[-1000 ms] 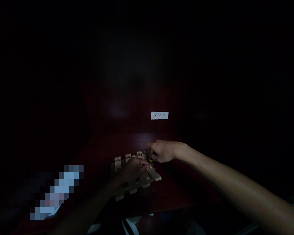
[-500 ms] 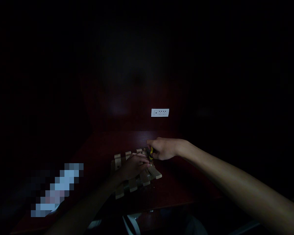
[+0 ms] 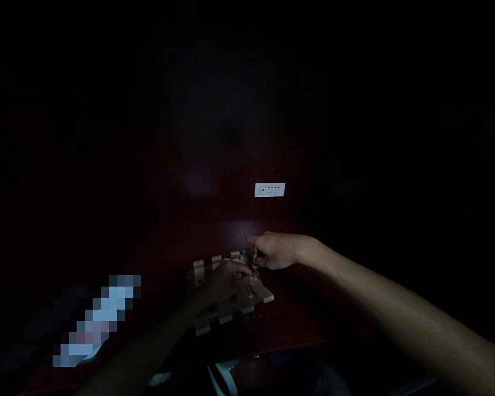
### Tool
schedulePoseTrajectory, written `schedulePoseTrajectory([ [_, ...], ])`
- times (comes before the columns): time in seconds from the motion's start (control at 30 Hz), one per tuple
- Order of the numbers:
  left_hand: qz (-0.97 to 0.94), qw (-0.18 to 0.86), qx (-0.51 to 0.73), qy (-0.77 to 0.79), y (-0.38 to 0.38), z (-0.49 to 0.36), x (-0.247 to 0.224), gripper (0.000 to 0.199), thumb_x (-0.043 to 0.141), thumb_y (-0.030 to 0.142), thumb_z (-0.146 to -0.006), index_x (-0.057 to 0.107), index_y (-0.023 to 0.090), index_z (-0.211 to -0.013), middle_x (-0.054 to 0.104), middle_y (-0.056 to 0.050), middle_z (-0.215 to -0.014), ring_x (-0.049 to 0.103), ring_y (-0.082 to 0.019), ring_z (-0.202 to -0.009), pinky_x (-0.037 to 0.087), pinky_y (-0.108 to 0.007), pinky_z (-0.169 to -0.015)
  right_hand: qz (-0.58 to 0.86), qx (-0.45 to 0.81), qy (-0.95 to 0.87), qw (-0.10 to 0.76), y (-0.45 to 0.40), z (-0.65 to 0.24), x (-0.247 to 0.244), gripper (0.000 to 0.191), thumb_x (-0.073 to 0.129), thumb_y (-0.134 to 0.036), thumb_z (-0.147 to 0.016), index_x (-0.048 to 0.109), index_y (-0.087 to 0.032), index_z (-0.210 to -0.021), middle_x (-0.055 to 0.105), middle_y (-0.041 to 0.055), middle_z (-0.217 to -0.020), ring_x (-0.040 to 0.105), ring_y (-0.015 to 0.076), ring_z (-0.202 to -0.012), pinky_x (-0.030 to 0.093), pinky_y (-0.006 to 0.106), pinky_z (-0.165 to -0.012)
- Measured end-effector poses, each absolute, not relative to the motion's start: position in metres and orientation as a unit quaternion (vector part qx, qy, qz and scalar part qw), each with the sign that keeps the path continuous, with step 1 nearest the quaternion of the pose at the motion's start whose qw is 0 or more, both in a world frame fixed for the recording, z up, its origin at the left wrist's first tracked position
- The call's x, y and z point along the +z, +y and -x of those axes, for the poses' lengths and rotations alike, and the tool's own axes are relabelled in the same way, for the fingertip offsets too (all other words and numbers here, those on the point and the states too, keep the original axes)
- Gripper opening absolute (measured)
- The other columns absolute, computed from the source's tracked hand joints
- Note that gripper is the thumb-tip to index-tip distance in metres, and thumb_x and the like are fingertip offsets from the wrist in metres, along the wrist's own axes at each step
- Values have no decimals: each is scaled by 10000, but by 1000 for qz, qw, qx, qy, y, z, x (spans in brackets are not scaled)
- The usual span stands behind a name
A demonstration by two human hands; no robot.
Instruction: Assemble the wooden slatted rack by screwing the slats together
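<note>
A pale wooden slatted piece (image 3: 225, 312), with several short slats set across it, lies on the dark red table. My left hand (image 3: 231, 278) rests over its right half, the fingers drawn together close to the end slat; what they pinch is too small and dark to make out. Above that same slat, my right hand (image 3: 274, 250) is closed around a screwdriver with a yellow and black handle (image 3: 254, 257). The tool stands nearly upright, its lower end beside my left fingertips. Whether its tip touches the wood cannot be seen.
Low on the wall behind the table is a white socket panel (image 3: 269, 190). A blurred-out light blue item (image 3: 103, 319) lies on the table at the left. Below the table's front edge (image 3: 272, 350), a white strap (image 3: 223, 379) shows. The surroundings are very dark.
My left fingers have shifted slightly and bent closer together by the screwdriver's lower end. The slatted piece sits a touch further right. My right hand stays almost in place.
</note>
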State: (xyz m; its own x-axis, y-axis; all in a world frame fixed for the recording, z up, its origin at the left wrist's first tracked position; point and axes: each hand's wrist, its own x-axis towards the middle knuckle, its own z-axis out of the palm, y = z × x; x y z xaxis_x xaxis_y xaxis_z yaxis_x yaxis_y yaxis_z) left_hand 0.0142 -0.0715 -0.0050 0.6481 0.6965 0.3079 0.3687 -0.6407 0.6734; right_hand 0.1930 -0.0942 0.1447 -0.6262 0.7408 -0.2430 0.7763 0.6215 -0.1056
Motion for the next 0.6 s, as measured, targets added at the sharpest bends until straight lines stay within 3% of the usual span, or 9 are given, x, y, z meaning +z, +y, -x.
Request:
schedulePoseTrajectory([
  [0.6, -871, 282, 259, 307, -72, -15, -1, 245, 501, 262, -872, 725, 186, -808, 712, -35, -899, 622, -190, -846, 464, -286, -782, -403, -48, 911, 70, -92, -194, 134, 281, 525, -316, -888, 602, -114, -1067, 681, 116, -859, 630, 206, -756, 414, 269, -578],
])
